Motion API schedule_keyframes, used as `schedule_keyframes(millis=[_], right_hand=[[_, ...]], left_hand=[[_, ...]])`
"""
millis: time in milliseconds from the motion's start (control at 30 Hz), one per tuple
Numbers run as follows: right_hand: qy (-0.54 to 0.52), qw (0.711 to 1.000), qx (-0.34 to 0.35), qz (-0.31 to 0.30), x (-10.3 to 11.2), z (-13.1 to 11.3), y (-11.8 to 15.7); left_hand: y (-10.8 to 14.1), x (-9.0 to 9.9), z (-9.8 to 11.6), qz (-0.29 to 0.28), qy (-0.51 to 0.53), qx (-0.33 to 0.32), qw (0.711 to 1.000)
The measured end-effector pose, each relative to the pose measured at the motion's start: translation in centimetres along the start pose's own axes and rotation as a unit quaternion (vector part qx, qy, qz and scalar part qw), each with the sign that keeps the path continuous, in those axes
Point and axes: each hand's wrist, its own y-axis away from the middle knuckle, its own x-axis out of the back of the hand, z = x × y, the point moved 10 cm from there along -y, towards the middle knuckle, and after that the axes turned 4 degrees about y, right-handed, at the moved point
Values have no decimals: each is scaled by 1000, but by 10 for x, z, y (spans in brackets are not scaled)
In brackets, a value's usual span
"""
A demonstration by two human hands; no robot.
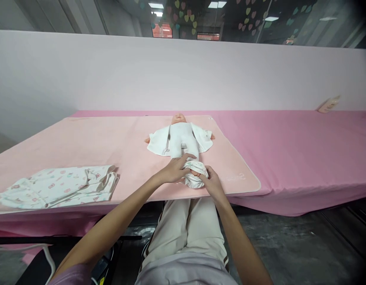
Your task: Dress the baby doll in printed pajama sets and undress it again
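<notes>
A baby doll (184, 138) lies on its back with its head at the far side and its legs toward me. White clothing covers its body and legs, and white sleeves spread out to both sides. Around the end of one leg is a bunched white patterned baby garment (194, 184), with a bit of the doll's foot showing in its opening. My left hand (174, 169) grips the garment's left edge, its index finger lying along the doll's lower leg. On the opposite edge my right hand (212, 182) pinches the cloth between thumb and fingers.
Folded patterned baby clothes (67, 186) lie at the left near the table's front edge. A peach mat (129, 138) is under the doll, over a pink tablecloth (283, 154). At the far right a bottle (329, 104) leans against the white wall (183, 75).
</notes>
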Motion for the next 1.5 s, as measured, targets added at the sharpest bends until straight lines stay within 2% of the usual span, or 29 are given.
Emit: schedule_keyframes(millis=[133,267,367,567,667,900,1000,1200,1267,1433,1500], right_hand=[[3,999,33,-38,-6,-10,-9],[25,994,67,-80,-2,-24,-22],[-11,994,35,-105,-1,-23,-36],[-75,990,-27,-118,-8,-20,-54],[-94,988,-46,-116,-12,-23,-55],[-130,975,-80,-160,-25,-31,-54],[-114,979,-64,-155,-22,-35,-53],[3,991,-5,-136,-12,-48,-49],[12,989,10,-149,-11,-49,-49],[-32,977,-6,-209,-9,-38,-53],[-13,975,17,-223,-5,-41,-56]], left_hand=[[6,3,-3,1,91,-22,996],[7,8,-3,38,90,-57,994],[4,11,-4,56,74,-49,994],[-2,14,-6,50,80,-1,996],[-3,16,-1,57,86,-14,995],[-4,14,1,62,100,-30,993],[-4,14,0,68,91,-33,993],[-5,13,6,65,54,-77,993],[-4,12,5,66,48,-81,993],[-3,10,1,82,34,-115,989],[-4,10,-2,91,11,-126,988]])
